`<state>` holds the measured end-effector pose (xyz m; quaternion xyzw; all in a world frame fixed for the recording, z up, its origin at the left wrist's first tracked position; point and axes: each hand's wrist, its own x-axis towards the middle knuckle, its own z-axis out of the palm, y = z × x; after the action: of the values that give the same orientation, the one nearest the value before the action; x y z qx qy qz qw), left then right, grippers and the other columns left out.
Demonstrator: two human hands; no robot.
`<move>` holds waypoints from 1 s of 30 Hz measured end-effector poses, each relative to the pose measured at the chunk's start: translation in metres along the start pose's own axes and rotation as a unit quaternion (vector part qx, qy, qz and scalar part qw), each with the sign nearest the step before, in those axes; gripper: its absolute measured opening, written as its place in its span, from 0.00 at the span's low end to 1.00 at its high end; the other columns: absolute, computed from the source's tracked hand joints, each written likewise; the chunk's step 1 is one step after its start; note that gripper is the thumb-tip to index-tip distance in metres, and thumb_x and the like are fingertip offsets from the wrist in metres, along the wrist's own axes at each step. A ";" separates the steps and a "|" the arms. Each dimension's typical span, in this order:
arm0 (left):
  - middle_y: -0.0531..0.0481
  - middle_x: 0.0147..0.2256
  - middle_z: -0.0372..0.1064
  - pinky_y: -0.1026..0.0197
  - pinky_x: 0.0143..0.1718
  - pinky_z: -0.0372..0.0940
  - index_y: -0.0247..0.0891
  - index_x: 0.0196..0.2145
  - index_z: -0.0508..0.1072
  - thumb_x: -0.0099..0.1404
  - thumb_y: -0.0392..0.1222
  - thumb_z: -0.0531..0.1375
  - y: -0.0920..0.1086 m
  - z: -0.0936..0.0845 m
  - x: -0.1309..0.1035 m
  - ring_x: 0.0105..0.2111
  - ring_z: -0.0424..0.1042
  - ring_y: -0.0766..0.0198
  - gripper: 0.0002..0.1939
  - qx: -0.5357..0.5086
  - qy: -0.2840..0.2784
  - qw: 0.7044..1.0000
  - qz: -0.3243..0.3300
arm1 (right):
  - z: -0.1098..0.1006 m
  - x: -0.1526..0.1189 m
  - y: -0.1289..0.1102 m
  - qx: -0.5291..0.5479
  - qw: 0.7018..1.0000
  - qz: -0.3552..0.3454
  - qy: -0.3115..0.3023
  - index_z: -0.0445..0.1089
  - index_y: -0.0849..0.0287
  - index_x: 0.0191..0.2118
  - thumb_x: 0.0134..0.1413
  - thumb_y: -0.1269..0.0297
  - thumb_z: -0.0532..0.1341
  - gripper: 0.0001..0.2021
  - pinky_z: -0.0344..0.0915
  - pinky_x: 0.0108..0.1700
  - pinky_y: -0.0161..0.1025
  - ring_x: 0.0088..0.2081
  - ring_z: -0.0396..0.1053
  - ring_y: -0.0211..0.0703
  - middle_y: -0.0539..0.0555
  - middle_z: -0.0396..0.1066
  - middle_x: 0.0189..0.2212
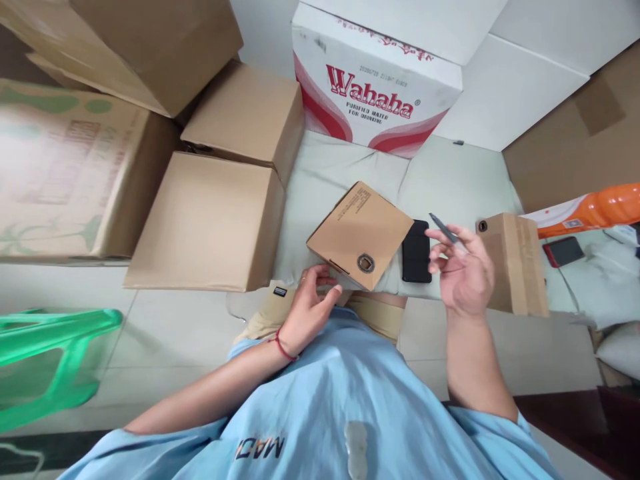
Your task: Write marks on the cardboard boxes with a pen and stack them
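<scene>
A small brown cardboard box (pixel 357 233) lies at an angle near the table's front edge, with a round dark emblem and small printing on its top face. My left hand (pixel 315 303) is beside its near left edge, fingers loosely bent and thumb apart, holding nothing. Whether its fingertips touch the box I cannot tell. To the right, my raised right hand (pixel 465 267) grips a slim grey pen (pixel 447 231), its dark end pointing up and left. A black phone (pixel 416 257) lies between the box and my right hand, partly covered by the box's corner.
Brown cartons (pixel 205 220) stand on the left, and a white-and-red water carton (pixel 375 87) at the back. On the right are a taped brown box (pixel 515 267), an orange bottle (pixel 610 205) and a small red-edged device (pixel 564 251). A green plastic stool (pixel 75 353) stands at the lower left.
</scene>
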<state>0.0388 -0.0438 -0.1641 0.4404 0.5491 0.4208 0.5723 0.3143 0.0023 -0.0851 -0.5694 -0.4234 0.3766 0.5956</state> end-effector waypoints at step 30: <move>0.40 0.63 0.78 0.34 0.76 0.58 0.40 0.61 0.81 0.71 0.32 0.55 0.021 0.014 0.099 0.68 0.73 0.48 0.25 0.374 -0.041 0.841 0.389 | 0.068 -0.041 0.036 -0.228 0.963 -0.112 -0.092 0.76 0.54 0.36 0.65 0.62 0.62 0.07 0.65 0.26 0.35 0.21 0.68 0.37 0.46 0.73 0.21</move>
<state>0.0574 0.0562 -0.1691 0.8152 0.4245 0.3530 0.1750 0.2373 -0.0095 -0.1243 -0.6018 -0.6121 0.2522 0.4467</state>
